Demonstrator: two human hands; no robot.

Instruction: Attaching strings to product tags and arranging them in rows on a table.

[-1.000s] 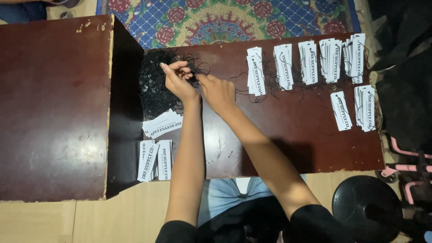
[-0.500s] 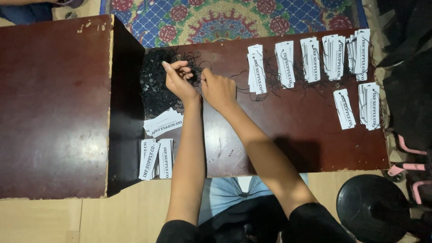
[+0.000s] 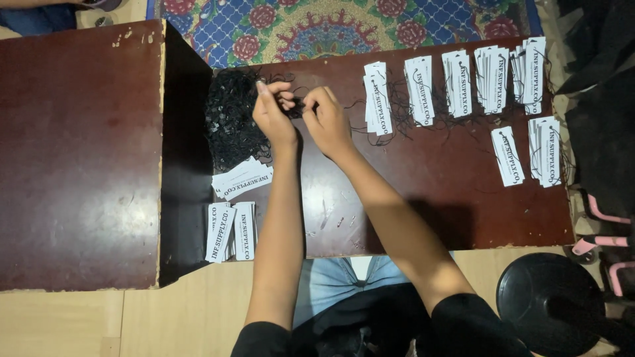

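Near the far left corner of the low surface [image 3: 423, 218], both hands meet at the edge of a pile of black strings [image 3: 231, 122]. Left hand [image 3: 274, 116] has its fingers [image 3: 281, 89] curled narrow, pinched on a strand pulled from the pile. Right hand [image 3: 327, 119] sits just beside it, its fingers [image 3: 311, 99] also closed tight on what looks like the same strand; the strand is too thin to tell exactly how it runs between them. Neither hand holds a tag.

Judging by this, the step in hand is freeing or looping a single string from the tangle, before it goes onto a tag. The move to follow would call for keeping the pinch firm while drawing the strand clear, so that neighbouring strands do not come along, and then reaching for a loose tag.

Plain tags [image 3: 241, 177] lie fanned just below the pile, with two more stacks [image 3: 228, 231] at the near left corner. Along the far edge stand five stacks of strung tags [image 3: 456, 82], their black loops trailing over the wood, and two more stacks [image 3: 529, 152] lie toward the right edge. A taller dark cabinet [image 3: 79, 152] adjoins the left edge, and a patterned rug [image 3: 344, 26] lies beyond the far edge.
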